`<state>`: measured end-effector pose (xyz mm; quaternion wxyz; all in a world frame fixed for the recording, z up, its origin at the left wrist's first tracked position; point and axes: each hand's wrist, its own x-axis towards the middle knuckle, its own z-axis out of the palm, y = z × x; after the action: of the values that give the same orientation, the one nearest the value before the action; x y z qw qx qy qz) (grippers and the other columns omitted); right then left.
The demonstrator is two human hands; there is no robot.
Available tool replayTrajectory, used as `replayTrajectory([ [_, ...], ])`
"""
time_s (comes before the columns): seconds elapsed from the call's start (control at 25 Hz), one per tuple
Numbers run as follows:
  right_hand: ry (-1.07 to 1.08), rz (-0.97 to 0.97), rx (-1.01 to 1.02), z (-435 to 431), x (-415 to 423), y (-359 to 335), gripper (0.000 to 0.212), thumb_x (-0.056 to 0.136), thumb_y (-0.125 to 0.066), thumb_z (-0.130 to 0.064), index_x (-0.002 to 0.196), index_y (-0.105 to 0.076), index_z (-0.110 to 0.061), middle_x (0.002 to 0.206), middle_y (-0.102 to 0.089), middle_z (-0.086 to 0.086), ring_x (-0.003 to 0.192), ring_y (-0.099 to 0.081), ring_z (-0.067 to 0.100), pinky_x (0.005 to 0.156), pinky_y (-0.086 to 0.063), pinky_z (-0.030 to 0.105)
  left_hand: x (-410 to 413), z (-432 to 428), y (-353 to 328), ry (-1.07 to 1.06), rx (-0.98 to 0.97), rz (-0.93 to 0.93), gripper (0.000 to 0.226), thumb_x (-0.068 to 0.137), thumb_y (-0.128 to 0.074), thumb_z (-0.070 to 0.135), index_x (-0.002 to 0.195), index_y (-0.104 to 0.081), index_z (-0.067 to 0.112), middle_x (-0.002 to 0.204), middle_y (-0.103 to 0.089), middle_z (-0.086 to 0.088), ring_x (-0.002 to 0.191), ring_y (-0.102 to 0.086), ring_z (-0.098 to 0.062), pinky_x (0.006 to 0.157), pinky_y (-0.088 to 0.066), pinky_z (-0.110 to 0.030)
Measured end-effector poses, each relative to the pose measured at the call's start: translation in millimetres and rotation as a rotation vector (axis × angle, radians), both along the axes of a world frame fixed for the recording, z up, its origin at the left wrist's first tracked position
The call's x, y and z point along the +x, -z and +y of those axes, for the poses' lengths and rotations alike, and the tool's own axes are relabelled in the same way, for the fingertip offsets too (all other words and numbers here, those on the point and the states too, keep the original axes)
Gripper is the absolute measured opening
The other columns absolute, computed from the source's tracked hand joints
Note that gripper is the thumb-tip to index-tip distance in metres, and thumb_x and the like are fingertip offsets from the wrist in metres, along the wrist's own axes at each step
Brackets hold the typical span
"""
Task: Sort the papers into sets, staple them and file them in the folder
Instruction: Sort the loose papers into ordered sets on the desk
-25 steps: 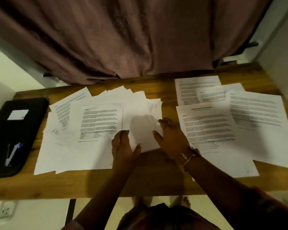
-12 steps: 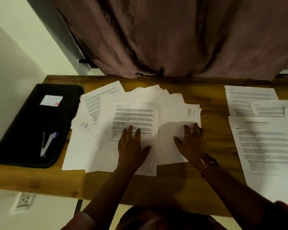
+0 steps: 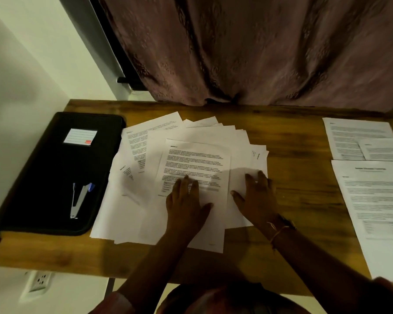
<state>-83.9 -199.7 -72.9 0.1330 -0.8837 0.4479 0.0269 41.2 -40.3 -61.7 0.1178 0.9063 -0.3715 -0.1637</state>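
Note:
A fanned pile of white printed papers [image 3: 197, 143] lies spread across the middle of the wooden table [image 3: 300, 200]. My left hand [image 3: 186, 205] rests flat on the top printed sheet, fingers straight. My right hand [image 3: 256, 198] lies flat on a blank sheet beside it, at the pile's right edge. A black folder [image 3: 43, 173] with a white label sits at the left end of the table. On it lies a silver and blue stapler [image 3: 78, 198]. More printed sheets [image 3: 372, 200] are laid out at the right.
A brown curtain [image 3: 259, 53] hangs behind the table's far edge. A pale wall [image 3: 21, 64] stands close on the left. A wall socket [image 3: 39, 282] shows below the table's near edge.
The view has swung left, so the folder is nearer the middle. Both hands went from curled at the pile's near edge to lying flat on the sheets.

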Motion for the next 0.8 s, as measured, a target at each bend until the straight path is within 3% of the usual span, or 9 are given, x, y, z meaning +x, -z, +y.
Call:
replayTrajectory([
  [0.24, -0.047, -0.002, 0.000, 7, 6, -5, 0.069, 0.084, -0.064, -0.059, 0.133, -0.055, -0.012, 0.144, -0.043, 0.022, 0.124, -0.045, 0.044, 0.097, -0.045, 0.048, 5, -1, -1, 0.005, 0.002, 0.013, 0.083, 0.094, -0.054, 0.059, 0.158, -0.017, 0.020, 0.168, -0.003, -0.006, 0.154, 0.002, -0.031, 0.123, -0.014, -0.053],
  [0.4, -0.156, -0.010, 0.059, 18, 10, -14, 0.070, 0.086, -0.059, -0.061, 0.138, -0.048, -0.015, 0.141, -0.045, 0.014, 0.125, -0.045, 0.034, 0.100, -0.043, 0.040, 8, 1, 0, -0.016, -0.006, 0.014, 0.082, 0.094, -0.055, 0.058, 0.158, -0.018, 0.022, 0.168, -0.004, -0.005, 0.154, 0.001, -0.030, 0.122, -0.014, -0.052],
  [0.56, -0.072, -0.128, 0.126, 17, 14, -24, 0.073, 0.089, -0.067, -0.050, 0.143, -0.044, -0.007, 0.138, -0.051, 0.018, 0.126, -0.045, 0.037, 0.099, -0.044, 0.043, 10, 3, 2, -0.017, -0.003, 0.014, 0.082, 0.094, -0.054, 0.058, 0.157, -0.017, 0.022, 0.167, -0.003, -0.005, 0.154, 0.002, -0.030, 0.122, -0.013, -0.052],
  [0.8, -0.089, -0.131, 0.123, 21, 9, -24, 0.071, 0.087, -0.071, -0.044, 0.138, -0.050, 0.000, 0.136, -0.053, 0.023, 0.123, -0.049, 0.042, 0.102, -0.042, 0.046, 8, 2, 3, -0.024, -0.013, 0.004, 0.082, 0.094, -0.054, 0.058, 0.157, -0.018, 0.020, 0.167, -0.005, -0.007, 0.154, 0.000, -0.031, 0.122, -0.014, -0.053],
])
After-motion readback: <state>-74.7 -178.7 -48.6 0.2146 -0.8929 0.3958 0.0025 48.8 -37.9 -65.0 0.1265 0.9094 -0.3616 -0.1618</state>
